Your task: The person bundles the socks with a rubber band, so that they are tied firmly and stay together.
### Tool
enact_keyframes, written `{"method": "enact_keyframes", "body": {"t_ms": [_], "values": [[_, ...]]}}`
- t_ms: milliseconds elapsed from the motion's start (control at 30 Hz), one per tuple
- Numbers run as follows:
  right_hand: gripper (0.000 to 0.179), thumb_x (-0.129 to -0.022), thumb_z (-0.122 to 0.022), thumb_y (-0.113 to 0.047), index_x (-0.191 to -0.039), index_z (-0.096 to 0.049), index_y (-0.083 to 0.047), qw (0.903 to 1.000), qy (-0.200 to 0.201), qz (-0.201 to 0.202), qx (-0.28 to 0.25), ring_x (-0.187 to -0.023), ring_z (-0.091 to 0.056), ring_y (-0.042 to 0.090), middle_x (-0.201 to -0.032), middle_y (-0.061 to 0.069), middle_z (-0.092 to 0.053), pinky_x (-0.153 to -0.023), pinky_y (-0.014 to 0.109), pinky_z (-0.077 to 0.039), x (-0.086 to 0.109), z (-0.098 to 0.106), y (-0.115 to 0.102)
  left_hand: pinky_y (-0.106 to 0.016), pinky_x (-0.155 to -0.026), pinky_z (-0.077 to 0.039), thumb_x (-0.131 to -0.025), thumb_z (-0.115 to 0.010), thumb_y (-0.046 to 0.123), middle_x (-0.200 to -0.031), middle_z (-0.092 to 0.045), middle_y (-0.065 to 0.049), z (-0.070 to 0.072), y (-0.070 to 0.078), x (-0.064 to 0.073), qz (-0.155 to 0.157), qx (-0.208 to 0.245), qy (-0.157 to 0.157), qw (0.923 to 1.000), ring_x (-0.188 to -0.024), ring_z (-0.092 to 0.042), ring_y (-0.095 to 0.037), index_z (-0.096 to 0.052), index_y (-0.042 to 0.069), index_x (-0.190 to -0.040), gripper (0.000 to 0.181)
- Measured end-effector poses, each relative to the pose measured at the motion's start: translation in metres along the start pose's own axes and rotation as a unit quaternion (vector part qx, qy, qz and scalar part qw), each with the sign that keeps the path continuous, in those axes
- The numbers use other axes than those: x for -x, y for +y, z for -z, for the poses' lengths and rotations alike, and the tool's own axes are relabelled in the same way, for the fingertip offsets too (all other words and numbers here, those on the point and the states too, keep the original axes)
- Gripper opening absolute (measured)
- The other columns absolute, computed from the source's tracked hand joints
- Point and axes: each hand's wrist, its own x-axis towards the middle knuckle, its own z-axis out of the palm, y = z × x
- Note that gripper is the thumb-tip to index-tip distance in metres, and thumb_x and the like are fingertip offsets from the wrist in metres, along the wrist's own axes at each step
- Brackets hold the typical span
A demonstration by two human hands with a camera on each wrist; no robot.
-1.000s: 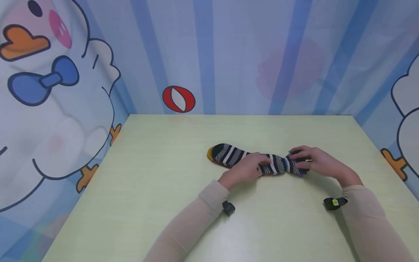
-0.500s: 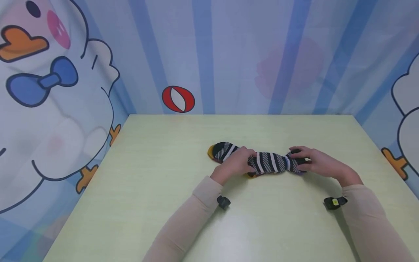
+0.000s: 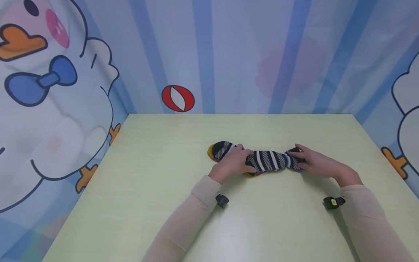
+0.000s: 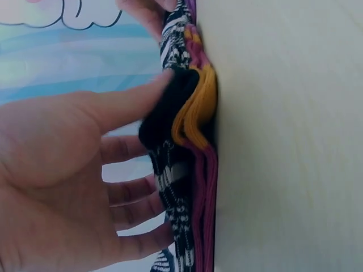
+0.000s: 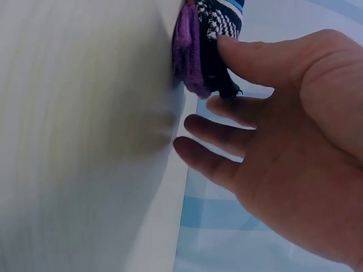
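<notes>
A flat stack of socks [image 3: 265, 160] lies lengthwise on the table, toe to the left. On top is a black-and-white patterned sock, with maroon and mustard knit [image 4: 207, 170] beneath it and purple cuffs [image 5: 191, 51] at the right end. The stack narrows near a blue-white stripe beside the cuffs. My left hand [image 3: 232, 162] rests across the foot part, its thumb touching the black heel [image 4: 164, 107] and the fingers reaching over the sock. At the cuff end, my right hand [image 3: 320, 162] touches the knit with its thumb; its other fingers extend loosely, the index partly hidden.
The pale wooden table [image 3: 157, 163] has its far edge against a blue striped cloth backdrop [image 3: 242, 54]. Cartoon figures are printed on the cloth at both sides. Small black devices [image 3: 334, 202] sit on both wrists.
My left hand has slid left along the socks, uncovering more of the striped middle and mustard underneath. The right hand stays at the cuffs, its fingers shifting slightly.
</notes>
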Motion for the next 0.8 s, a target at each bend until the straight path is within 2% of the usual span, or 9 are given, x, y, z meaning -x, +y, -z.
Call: {"method": "enact_keyframes", "body": {"t_ms": [100,167,267,433,633,800], "values": [[0.05,-0.099,-0.057,-0.003,-0.146,-0.042,0.009,0.9999,-0.004,-0.006,0.011,-0.133,-0.029,0.061,-0.151,0.044,-0.017,-0.102,0.066,-0.034,0.0,0.0,0.001,-0.031,-0.099,-0.043,-0.103,-0.055,0.037,-0.132,-0.054,-0.008,0.004,-0.007,-0.001,-0.013,0.039,-0.006,0.9991,-0.117,-0.05,-0.019,-0.057,0.014,-0.141,0.044],[0.051,-0.1,-0.057,-0.005,-0.147,-0.041,0.008,0.9998,-0.005,-0.01,0.015,-0.132,-0.029,0.062,-0.15,0.045,-0.019,-0.103,0.067,-0.032,0.0,0.0,0.002,-0.03,-0.099,-0.043,-0.106,-0.051,0.031,-0.131,-0.056,-0.007,0.007,-0.012,-0.001,-0.015,0.061,-0.009,0.998,-0.116,-0.052,-0.018,-0.059,0.014,-0.14,0.039],[0.053,-0.1,-0.057,-0.008,-0.148,-0.039,0.008,0.9998,-0.008,-0.017,0.012,-0.132,-0.028,0.063,-0.149,0.045,-0.02,-0.103,0.068,-0.031,0.0,0.0,0.004,-0.03,-0.099,-0.044,-0.103,-0.058,0.026,-0.13,-0.056,-0.008,0.012,-0.019,-0.001,-0.009,0.062,-0.014,0.9979,-0.113,-0.053,-0.017,-0.059,0.012,-0.139,0.039],[0.055,-0.101,-0.055,-0.007,-0.149,-0.033,0.01,0.9997,-0.012,-0.023,0.002,-0.133,-0.025,0.063,-0.149,0.046,-0.018,-0.105,0.069,-0.028,0.0,-0.002,0.005,-0.03,-0.096,-0.045,-0.09,-0.076,0.027,-0.127,-0.054,-0.009,0.014,-0.024,0.001,0.009,0.051,-0.015,0.9985,-0.109,-0.052,-0.018,-0.058,0.01,-0.139,0.054],[0.054,-0.101,-0.055,-0.005,-0.148,-0.034,0.011,0.9997,-0.008,-0.018,0.013,-0.131,-0.028,0.064,-0.147,0.046,-0.021,-0.104,0.069,-0.029,0.0,-0.002,0.008,-0.031,-0.097,-0.046,-0.085,-0.082,0.025,-0.128,-0.051,-0.01,0.013,-0.024,0.001,0.032,0.056,-0.01,0.9979,-0.111,-0.051,-0.02,-0.056,0.011,-0.14,0.063],[0.053,-0.1,-0.055,-0.003,-0.148,-0.035,0.01,0.9998,0.003,-0.013,0.017,-0.128,-0.031,0.065,-0.146,0.047,-0.023,-0.103,0.069,-0.031,-0.001,-0.004,0.01,-0.032,-0.097,-0.046,-0.084,-0.083,0.027,-0.13,-0.051,-0.01,0.012,-0.026,0.001,0.04,0.054,-0.008,0.9977,-0.111,-0.051,-0.02,-0.055,0.012,-0.141,0.066]]}}
